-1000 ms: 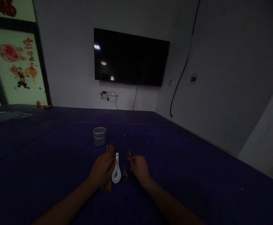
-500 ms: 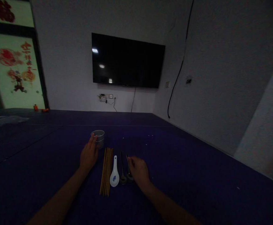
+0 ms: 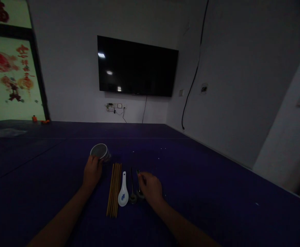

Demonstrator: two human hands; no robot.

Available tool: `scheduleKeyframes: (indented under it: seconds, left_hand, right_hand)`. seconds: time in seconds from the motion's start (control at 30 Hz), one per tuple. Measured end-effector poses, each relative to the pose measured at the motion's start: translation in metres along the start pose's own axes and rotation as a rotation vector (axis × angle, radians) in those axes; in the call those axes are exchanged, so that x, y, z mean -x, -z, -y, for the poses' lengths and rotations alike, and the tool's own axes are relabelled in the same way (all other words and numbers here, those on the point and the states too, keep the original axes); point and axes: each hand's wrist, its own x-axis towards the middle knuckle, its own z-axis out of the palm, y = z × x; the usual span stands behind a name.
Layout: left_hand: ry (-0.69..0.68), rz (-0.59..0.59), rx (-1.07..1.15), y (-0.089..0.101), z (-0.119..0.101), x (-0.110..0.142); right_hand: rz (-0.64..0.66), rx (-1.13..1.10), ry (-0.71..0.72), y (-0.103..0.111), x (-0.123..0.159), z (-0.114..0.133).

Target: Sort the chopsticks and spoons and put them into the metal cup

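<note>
My left hand has its fingers over the near rim of a perforated utensil holder, a round, greyish cup that tilts with its mouth toward me. My right hand pinches the upper handle of a metal spoon; its bowl is partly behind the hand and seems to rest on the table. Just left of it lies a second metal spoon. Beside that is a white soup spoon with a blue mark in its bowl. Several wooden chopsticks lie side by side, furthest left in the row.
The dark blue table stretches to the far wall, with small white specks on it. A clear plastic sheet and small orange objects lie far left. A wall-mounted television and a hanging black cable are beyond.
My left hand has closed on the utensil holder, which has gone from upright to tilted and shifted left. My right hand stays at the metal spoon. The view has turned slightly right.
</note>
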Motion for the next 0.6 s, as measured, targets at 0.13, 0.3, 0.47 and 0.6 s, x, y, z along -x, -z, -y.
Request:
scheduleKeyframes:
  seconds: [0.13,0.3,0.47,0.6]
  left_hand:
    - [-0.065,-0.043,0.065,0.016,-0.022,0.011]
    - [-0.262,0.008,0.195,0.038,-0.059,0.043]
    - [-0.504,0.005,0.268,0.047,-0.078,0.061]
    - [-0.541,-0.032,0.27,0.049,-0.087,0.057]
  right_hand:
    - [-0.092,-0.031,0.13,0.004,0.0,0.002]
    - [-0.093,-0.049,0.397,0.009,0.005,0.01]
    - [-0.166,-0.129,0.466,0.01,0.013,0.01]
    - [-0.22,-0.188,0.427,0.009,0.012,0.006]
